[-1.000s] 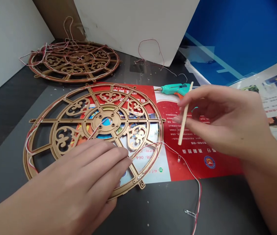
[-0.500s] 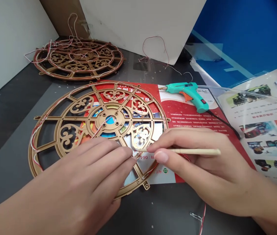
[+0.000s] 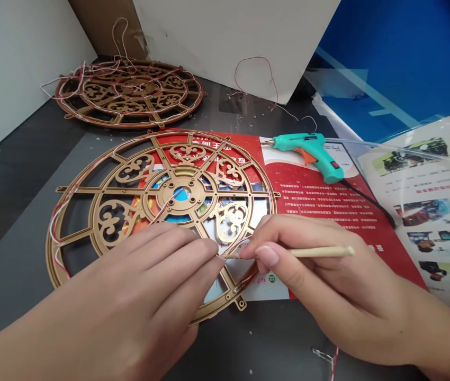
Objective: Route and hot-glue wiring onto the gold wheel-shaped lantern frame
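A round, gold-coloured openwork frame (image 3: pixel 187 201) with spokes and scroll ornaments lies in front of me. Red and white wires (image 3: pixel 64 209) run along its ring, and another passes from the hub to beneath my left hand. My left hand (image 3: pixel 157 280) covers the near side of the frame, fingers pressed together and bent down onto it; what they hold is hidden. Between thumb and fingers my right hand (image 3: pixel 308 270) pinches a thin pale wooden stick (image 3: pixel 324 252). The stick's tip is at the inner ring, beside my left fingertips.
A second wired round frame (image 3: pixel 129 95) lies at the back left. A turquoise glue gun (image 3: pixel 308 151) rests on a red printed sheet (image 3: pixel 324 211). Loose wire (image 3: pixel 272 79) lies by a white box (image 3: pixel 228 37). Another wire end (image 3: pixel 324 355) is at the front right.
The stick's tip and my right hand have shifted slightly downward, towards me. My left hand stays almost where it was on the frame.
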Tool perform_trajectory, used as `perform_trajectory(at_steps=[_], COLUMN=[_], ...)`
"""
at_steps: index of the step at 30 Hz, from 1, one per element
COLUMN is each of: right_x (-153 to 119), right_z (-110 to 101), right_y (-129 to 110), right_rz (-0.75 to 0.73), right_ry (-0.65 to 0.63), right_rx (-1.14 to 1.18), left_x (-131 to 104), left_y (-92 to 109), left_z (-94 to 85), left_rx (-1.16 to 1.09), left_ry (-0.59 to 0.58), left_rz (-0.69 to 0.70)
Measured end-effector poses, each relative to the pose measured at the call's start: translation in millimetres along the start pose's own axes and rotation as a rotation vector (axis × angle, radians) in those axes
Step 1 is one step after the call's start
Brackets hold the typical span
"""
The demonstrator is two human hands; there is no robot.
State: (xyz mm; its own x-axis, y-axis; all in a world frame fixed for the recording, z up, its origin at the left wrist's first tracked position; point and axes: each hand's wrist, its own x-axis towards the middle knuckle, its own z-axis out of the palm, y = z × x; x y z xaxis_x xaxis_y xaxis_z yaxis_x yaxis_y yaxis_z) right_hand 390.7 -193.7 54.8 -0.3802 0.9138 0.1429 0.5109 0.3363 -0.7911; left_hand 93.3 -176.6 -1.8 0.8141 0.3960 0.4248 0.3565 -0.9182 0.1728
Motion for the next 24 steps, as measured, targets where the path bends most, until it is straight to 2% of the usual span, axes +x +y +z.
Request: perform_trajectory(at_steps=[5,17,24], right_x=[-21.5,-18.2,-18.8], right_z=[0.6,3.6,2.8], right_y=[13.1,8.3,14.9], right_rz=[-0.044,-0.232,-0.194], right_ry=[-0.042,-0.044,-0.063], right_rx=[0.070,-0.115,-0.056], left_x=[-0.7,3.7,3.0], left_y=[-1.3,0.6,-0.8], left_z=[-1.6,-2.0,-0.8], left_rx=[-0.018,-0.053,-0.037], left_ry=[0.005,0.012,0.020], left_rz=[0.011,0.006,0.000])
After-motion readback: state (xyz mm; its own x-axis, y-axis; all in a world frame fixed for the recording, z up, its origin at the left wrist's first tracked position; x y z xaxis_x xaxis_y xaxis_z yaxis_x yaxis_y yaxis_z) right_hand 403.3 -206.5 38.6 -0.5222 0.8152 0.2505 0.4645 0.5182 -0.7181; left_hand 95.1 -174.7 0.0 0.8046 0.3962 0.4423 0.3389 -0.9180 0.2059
